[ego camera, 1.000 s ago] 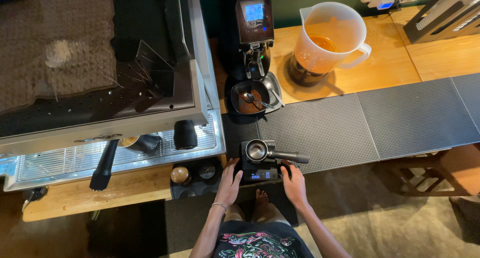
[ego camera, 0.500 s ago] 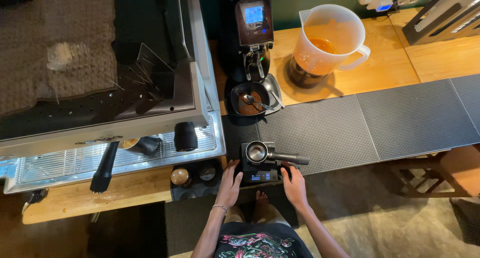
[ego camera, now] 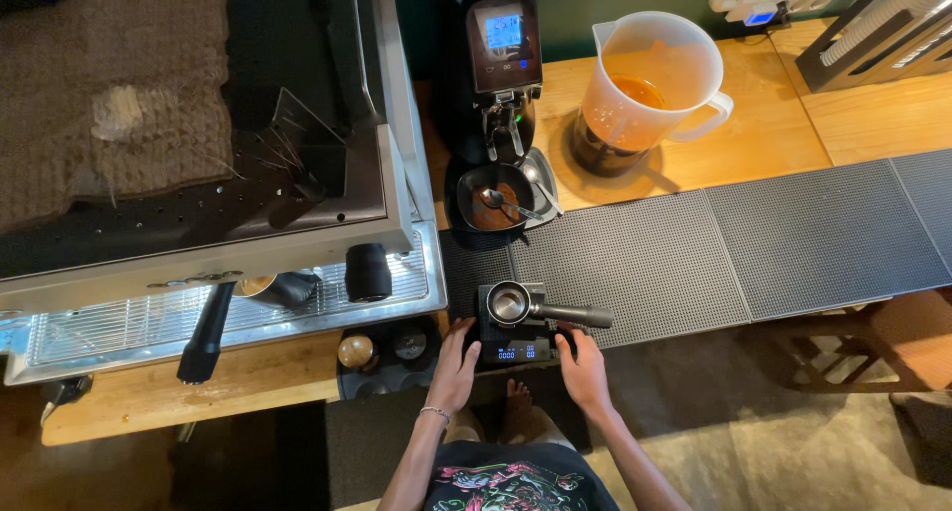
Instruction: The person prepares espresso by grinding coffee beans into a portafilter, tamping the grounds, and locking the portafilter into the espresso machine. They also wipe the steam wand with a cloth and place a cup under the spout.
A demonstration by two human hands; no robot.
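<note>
Resting on the small black scale [ego camera: 513, 335] at the front edge of the counter, your portafilter [ego camera: 526, 306] sits with its basket up and its black handle pointing to your right. The scale's lit display faces you.

Your left hand [ego camera: 454, 364] lies against the left side of the scale, fingers extended and loosely together, touching the housing rather than closing around it. A thin bracelet [ego camera: 434, 412] circles that wrist. Your right hand [ego camera: 583, 367] sits at the right front corner of the scale, just below the portafilter handle, fingers open and relaxed; it grips nothing. Whether its fingertips actually touch the scale, you cannot tell from this view.

The scale stands on a ribbed black bar mat [ego camera: 645, 263] that runs along the counter to your right. Just left of the scale, a tamper with a wooden knob [ego camera: 356, 350] stands in a dark tray. Behind the scale, a coffee grinder [ego camera: 504, 65] with a lit screen stands over a black dosing cup [ego camera: 493, 206] holding grounds and a spoon. To its right, a translucent plastic pitcher [ego camera: 650, 80] with amber liquid sits on the wooden counter [ego camera: 773, 124]. At your left stands the espresso machine [ego camera: 213, 154], with a second portafilter handle [ego camera: 206, 335] hanging over its steel drip tray [ego camera: 119, 318].
</note>
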